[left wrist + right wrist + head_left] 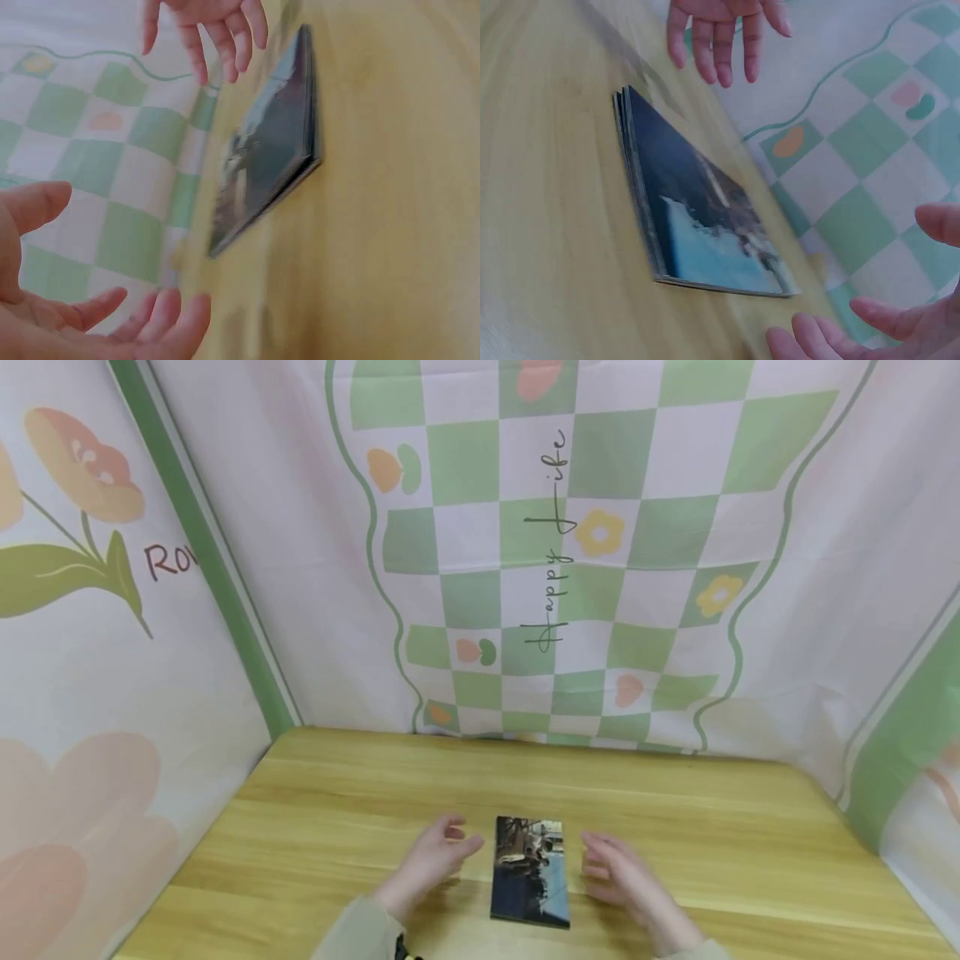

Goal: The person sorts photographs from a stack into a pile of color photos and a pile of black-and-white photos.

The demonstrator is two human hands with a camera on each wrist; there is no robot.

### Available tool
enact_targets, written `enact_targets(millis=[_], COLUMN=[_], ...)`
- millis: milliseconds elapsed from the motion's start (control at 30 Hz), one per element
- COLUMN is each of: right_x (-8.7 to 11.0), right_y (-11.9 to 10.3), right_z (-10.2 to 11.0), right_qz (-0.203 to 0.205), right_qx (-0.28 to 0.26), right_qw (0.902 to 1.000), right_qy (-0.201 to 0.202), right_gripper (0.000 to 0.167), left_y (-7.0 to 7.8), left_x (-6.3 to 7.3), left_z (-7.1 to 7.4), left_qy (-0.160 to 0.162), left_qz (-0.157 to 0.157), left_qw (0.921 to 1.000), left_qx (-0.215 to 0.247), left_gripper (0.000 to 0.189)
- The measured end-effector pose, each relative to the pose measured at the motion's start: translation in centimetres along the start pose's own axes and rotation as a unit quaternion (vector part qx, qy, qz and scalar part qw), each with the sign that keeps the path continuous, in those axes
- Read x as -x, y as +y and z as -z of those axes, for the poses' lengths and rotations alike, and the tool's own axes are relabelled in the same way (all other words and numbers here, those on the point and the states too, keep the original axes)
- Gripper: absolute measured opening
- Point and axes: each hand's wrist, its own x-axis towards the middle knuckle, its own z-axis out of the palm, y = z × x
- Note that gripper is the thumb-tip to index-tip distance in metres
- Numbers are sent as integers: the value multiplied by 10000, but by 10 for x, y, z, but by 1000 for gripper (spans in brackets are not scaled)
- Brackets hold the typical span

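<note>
The booklet point(531, 870) lies flat on the surface point(337, 814), picture side up, its long sides running away from the person. The left hand point(437, 853) is just beside its left side and the right hand point(619, 874) just beside its right; neither touches it. Both hands have their fingers spread and loosely bent, thumbs well apart from the fingertips, and hold nothing.

The step in hand seems to be handling the booklet from both sides, and the hands are well placed for that. Keep them low and level, and let them meet the two long sides together, so that neither pushes the booklet across the surface. The wrist views show several thin layers along its edge, slightly parted at the near end; whether they are bound or loose I cannot tell. So, if it is lifted, a fingertip should go beneath the lowest layer with the thumb on top; pinching only the upper layers could fan the rest or leave them behind. Thin edges lying flush offer little to catch, so a light squeeze inward may help tip one side up. Gentle pressure should do: a hard grip could bow or crease it.
</note>
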Motion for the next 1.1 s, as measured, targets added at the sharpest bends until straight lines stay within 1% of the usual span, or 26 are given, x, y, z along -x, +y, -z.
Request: enact_targets(millis=[67,133,267,367,567,733,867,967,1100], right_x=[-4,-7,-11,-12,-11,-15,-20,-23,-26], right_y=[6,10,12,12,10,12,15,16,17], right_z=[-3,-6,-11,-15,-20,-22,-23,-23,-24], right_qz=[-133,-210,-97,19,110,199,234,207,187], right_qx=[-94,-56,411,676,1023,1351,1556,1554,1599], right_qw=[9998,9997,9990,9975,9941,9893,9851,9844,9829], right_qy=[74,137,154,204,351,510,694,799,899], right_gripper=[61,58,56,55,47,43,41,37,30], left_y=[-6,-12,-21,-24,-24,-25,-27,-30,-32], left_x=[-3,-6,-11,-14,-17,-20,-23,-24,-26], left_z=[-6,-14,-27,-34,-41,-46,-49,-52,-55], left_qy=[-115,-150,-179,-133,10,110,247,363,489], left_qz=[199,322,442,483,460,463,425,357,139], left_qw=[9990,9970,9918,9883,9897,9924,9950,9966,9977], left_qx=[395,682,1185,1442,1353,1133,868,653,441], left_gripper=[58,54,51,51,50,46,40,38,36])
